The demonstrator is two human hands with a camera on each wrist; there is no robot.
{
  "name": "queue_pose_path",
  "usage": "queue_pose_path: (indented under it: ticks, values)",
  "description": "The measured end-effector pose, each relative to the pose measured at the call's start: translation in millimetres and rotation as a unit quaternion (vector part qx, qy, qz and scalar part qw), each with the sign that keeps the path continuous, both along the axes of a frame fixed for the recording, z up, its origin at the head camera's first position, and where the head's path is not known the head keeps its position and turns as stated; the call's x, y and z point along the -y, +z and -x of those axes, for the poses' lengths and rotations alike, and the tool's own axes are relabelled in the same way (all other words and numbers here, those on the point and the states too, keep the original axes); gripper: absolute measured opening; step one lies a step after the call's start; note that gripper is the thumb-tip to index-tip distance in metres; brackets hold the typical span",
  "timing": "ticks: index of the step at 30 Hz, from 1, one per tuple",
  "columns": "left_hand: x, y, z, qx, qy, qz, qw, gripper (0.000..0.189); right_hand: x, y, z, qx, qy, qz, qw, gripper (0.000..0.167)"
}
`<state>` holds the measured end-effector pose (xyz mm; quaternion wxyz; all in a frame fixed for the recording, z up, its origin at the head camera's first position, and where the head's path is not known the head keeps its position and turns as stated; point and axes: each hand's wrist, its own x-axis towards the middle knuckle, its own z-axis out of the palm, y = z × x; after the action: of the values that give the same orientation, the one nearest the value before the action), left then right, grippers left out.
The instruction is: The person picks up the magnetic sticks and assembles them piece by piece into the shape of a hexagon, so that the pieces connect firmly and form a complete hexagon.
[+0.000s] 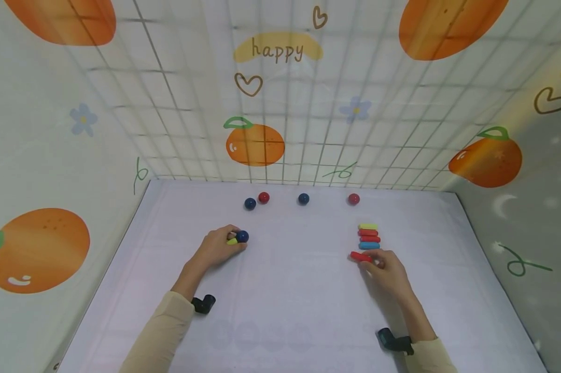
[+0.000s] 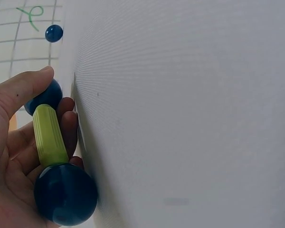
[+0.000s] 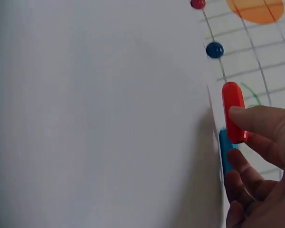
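Note:
My left hand [image 1: 217, 247] holds a yellow-green ribbed rod [image 2: 50, 137] with a blue ball at each end. The near blue ball [image 2: 65, 194] looks large in the left wrist view; the thumb lies over the far blue ball [image 2: 53, 95]. Over on the right, my right hand [image 1: 390, 270] pinches a red rod [image 3: 233, 111] between thumb and finger, just in front of a short row of rods. That row has a blue rod [image 1: 369, 245] nearest, two red rods, the front one [image 1: 370, 239], and a yellow rod [image 1: 368, 226] farthest.
Along the back of the white table [image 1: 280, 311] lie a blue ball [image 1: 250, 204], a red ball [image 1: 264, 197], another blue ball [image 1: 304, 199] and another red ball [image 1: 353, 199]. Behind them rises a grid wall under a printed cloth [image 1: 299, 114]; printed cloth also flanks both sides.

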<state>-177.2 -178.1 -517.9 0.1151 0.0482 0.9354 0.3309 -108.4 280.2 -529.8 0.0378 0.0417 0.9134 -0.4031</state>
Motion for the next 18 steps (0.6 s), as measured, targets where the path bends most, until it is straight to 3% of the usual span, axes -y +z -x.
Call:
queue_pose_path:
  ticks: [7,18]
  values:
    - [0.7,-0.3,0.5,0.004,0.003,0.003,1.0000,0.056,26.2,-0.4,9.1,-0.013,0.052,0.032,0.9981,0.029]
    - [0.0,2.6,-0.6,-0.007,-0.001,-0.004,1.0000,0.053,72.8,1.4,35.8,-0.042,0.122,0.076,0.9887,0.027]
